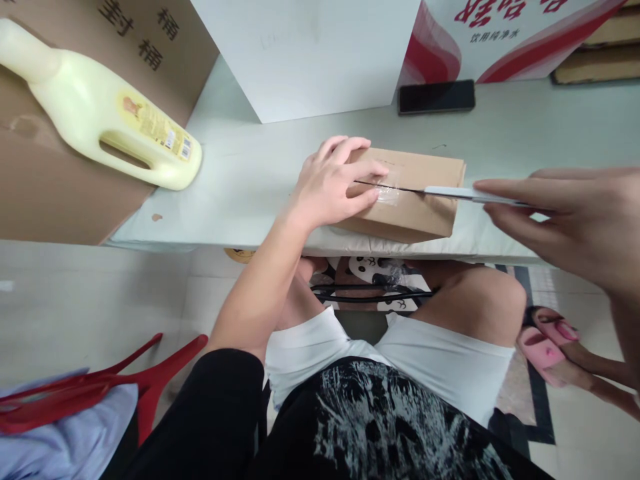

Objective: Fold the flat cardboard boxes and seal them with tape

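A small brown cardboard box (415,213) lies on the pale table covering, with clear tape (389,190) across its top seam. My left hand (333,180) grips the left end of the box, its fingers and thumb resting on top on either side of the seam. In my right hand (560,213), pinched between thumb and fingers, is a thin knife (450,193) with a whitish, flat body. Its tip meets the seam near the right end of the box. How deep the tip reaches cannot be seen.
A yellow bottle (115,120) with a handle stands at the left by a large carton (65,193). Behind my hands are a white box (320,60), a black phone (437,97) and a red-and-white carton (500,40). A red chair (150,380) is at lower left; another person's pink-slippered feet (545,350) show at right.
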A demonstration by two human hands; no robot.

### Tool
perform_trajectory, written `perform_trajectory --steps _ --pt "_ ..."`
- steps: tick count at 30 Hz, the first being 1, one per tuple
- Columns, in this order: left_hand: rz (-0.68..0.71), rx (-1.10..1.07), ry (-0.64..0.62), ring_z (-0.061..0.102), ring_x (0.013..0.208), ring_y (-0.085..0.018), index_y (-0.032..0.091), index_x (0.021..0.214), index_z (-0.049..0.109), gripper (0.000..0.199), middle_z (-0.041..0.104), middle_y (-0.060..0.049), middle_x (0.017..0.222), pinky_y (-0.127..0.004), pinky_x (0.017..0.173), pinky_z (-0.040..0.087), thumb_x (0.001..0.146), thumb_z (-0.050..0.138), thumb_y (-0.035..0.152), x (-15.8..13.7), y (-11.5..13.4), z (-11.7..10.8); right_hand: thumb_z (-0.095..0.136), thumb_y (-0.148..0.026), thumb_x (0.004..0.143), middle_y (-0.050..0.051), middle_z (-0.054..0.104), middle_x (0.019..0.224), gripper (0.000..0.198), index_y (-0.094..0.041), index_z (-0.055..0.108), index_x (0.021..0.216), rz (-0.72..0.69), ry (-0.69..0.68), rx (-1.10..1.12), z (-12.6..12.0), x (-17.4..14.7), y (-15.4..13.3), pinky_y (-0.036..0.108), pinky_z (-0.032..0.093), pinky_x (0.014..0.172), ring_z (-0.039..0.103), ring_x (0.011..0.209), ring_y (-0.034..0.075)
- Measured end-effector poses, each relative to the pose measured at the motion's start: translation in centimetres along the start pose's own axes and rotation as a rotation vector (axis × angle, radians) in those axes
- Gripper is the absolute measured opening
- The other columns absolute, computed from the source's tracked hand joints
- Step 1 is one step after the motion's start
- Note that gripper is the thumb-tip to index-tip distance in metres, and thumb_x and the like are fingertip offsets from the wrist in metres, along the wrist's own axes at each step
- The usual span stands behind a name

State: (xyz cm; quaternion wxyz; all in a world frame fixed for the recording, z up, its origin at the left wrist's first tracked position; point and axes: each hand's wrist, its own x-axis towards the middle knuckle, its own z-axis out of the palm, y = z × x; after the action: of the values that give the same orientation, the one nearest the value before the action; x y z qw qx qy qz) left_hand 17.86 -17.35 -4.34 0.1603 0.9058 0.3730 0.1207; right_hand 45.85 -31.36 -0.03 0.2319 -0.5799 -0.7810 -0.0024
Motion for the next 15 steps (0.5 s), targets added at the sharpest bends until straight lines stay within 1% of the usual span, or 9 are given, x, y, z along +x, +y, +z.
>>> perform_trajectory --steps 2,3,4,5,6,8,9,12,15 --pt "-0.004 0.0 0.007 0.041 0.145 -0.035 0.043 0.126 0.071 0.037 0.053 0.001 0.155 -0.055 0.117 0.038 0.09 0.063 0.047 -0.1 0.0 0.1 0.065 -0.041 0.094 0.0 0.065 0.069 0.03 -0.03 0.077 0.119 0.229 0.09 0.079 0.1 -1.5 1.3 0.028 0.034 0.049 0.046 0.05 0.01" --pt "-0.005 0.001 0.009 0.04 0.146 -0.036 0.042 0.128 0.07 0.04 0.052 0.001 0.155 -0.055 0.118 0.038 0.089 0.064 0.049 -0.1 -0.1 0.1 0.064 -0.04 0.094 0.001 0.068 0.076 0.034 -0.032 0.074 0.125 0.347 0.185 0.08 0.6 -2.3 2.3 0.029 0.035 0.051 0.047 0.052 0.011" --pt "-0.005 0.0 0.011 0.038 0.147 -0.036 0.042 0.131 0.068 0.045 0.052 0.0 0.156 -0.056 0.119 0.037 0.087 0.066 0.052 -0.2 -0.2 0.1 0.061 -0.038 0.094 0.003 0.071 0.084 0.04 -0.032 0.07 0.133 0.435 0.277 0.04 1.4 -3.0 3.4 0.03 0.036 0.053 0.05 0.056 0.013" --pt "-0.002 -0.004 0.012 0.037 0.148 -0.038 0.042 0.135 0.065 0.052 0.052 -0.001 0.156 -0.056 0.12 0.036 0.085 0.069 0.056 -0.2 -0.3 0.2 0.057 -0.034 0.094 0.006 0.073 0.092 0.045 -0.031 0.066 0.139 0.497 0.325 -0.04 2.6 -3.7 4.7 0.032 0.038 0.056 0.055 0.062 0.016" --pt "0.004 -0.009 0.01 0.035 0.149 -0.039 0.041 0.138 0.063 0.061 0.051 -0.001 0.157 -0.057 0.121 0.036 0.081 0.072 0.06 -0.3 -0.4 0.2 0.055 -0.031 0.093 0.009 0.073 0.096 0.048 -0.028 0.066 0.14 0.528 0.297 -0.108 4.1 -4.4 6.0 0.034 0.04 0.06 0.06 0.069 0.02" --pt "0.023 -0.022 -0.003 0.031 0.151 -0.042 0.04 0.142 0.059 0.078 0.049 -0.003 0.159 -0.058 0.121 0.036 0.072 0.078 0.068 -0.5 -0.6 0.2 0.057 -0.025 0.085 0.015 0.07 0.092 0.057 -0.018 0.065 0.141 0.544 0.134 -0.2 7.4 -5.6 8.6 0.037 0.042 0.062 0.061 0.075 0.025" --pt "0.035 -0.025 -0.013 0.028 0.152 -0.043 0.039 0.143 0.058 0.084 0.046 -0.003 0.161 -0.058 0.121 0.036 0.068 0.081 0.07 -0.6 -0.6 0.1 0.056 -0.023 0.083 0.015 0.068 0.088 0.061 -0.016 0.064 0.142 0.575 0.114 -0.225 9.0 -6.1 9.7 0.038 0.043 0.063 0.059 0.074 0.026" --pt "0.058 -0.008 -0.063 0.021 0.155 -0.047 0.037 0.144 0.056 0.099 0.038 -0.006 0.167 -0.062 0.121 0.035 0.056 0.09 0.068 -0.9 -0.5 -0.2 0.057 -0.024 0.081 0.012 0.061 0.08 0.062 -0.019 0.064 0.143 0.541 0.095 -0.211 12.8 -7.2 11.6 0.037 0.043 0.063 0.055 0.074 0.027" --pt "0.06 0.002 -0.119 0.018 0.155 -0.049 0.035 0.148 0.053 0.109 0.033 -0.009 0.169 -0.067 0.12 0.036 0.051 0.096 0.056 -1.5 -0.2 -0.6 0.064 -0.03 0.079 0.01 0.058 0.081 0.056 -0.023 0.069 0.135 0.49 0.125 -0.189 14.2 -7.5 11.4 0.037 0.045 0.066 0.053 0.074 0.025"
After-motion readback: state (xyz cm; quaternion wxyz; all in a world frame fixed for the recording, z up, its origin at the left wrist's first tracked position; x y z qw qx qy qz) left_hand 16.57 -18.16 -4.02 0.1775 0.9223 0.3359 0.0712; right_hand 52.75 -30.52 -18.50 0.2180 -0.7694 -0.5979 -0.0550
